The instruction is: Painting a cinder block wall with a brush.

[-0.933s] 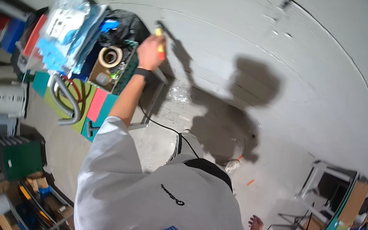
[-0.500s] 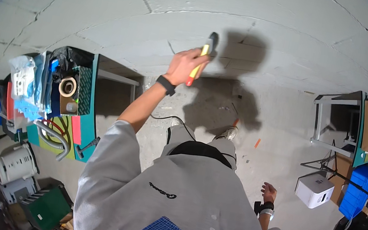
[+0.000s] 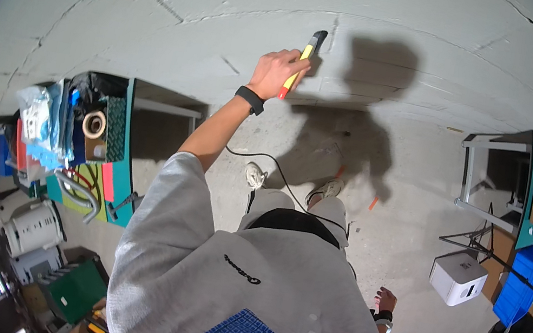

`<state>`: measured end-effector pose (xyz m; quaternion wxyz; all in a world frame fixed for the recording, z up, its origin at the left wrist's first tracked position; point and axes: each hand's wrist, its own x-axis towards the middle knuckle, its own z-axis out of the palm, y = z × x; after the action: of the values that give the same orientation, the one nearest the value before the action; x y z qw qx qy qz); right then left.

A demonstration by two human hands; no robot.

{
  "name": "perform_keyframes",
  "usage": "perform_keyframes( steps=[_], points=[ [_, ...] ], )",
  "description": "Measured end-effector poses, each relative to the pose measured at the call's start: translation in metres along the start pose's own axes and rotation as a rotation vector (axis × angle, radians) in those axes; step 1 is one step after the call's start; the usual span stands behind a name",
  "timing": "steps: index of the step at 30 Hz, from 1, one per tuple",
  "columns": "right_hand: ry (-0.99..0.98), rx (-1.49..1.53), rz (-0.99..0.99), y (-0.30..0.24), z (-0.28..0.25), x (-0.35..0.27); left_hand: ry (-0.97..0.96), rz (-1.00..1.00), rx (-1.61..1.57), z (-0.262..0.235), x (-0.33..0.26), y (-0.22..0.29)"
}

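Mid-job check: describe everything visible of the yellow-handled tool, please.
The yellow-handled tool is slim, with what looks like a plastic handle, a red lower end, a grey section above the yellow and a black head. The left hand grips its handle, head up and leaning slightly right, in front of the pale wall. Whether the head touches the wall, I cannot tell.

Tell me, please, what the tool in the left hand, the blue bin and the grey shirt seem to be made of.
Tool: handle probably smooth plastic, given its solid yellow and red colouring; the dark tip's material is unclear.
Blue bin: likely rigid plastic, fairly smooth, from its uniform colour and straight sides.
Grey shirt: matte fabric, possibly cotton, since it drapes in soft folds.
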<state>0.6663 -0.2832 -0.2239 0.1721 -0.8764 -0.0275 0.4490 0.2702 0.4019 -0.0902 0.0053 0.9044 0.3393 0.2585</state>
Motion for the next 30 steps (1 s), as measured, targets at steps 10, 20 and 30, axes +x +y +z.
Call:
perform_keyframes(
  steps=[10, 20, 30],
  points=[
    [-0.059, -0.080, -0.289, -0.126, 0.005, 0.051, 0.157, -0.269, 0.141, -0.072, -0.091, -0.049],
    [-0.084, -0.176, -0.225, -0.131, 0.028, 0.015, 0.173, -0.107, -0.045, -0.041, -0.053, -0.036],
    [-0.134, -0.241, -0.156, -0.143, 0.002, 0.038, 0.164, -0.341, 0.231, -0.115, -0.159, -0.119]
  ],
)
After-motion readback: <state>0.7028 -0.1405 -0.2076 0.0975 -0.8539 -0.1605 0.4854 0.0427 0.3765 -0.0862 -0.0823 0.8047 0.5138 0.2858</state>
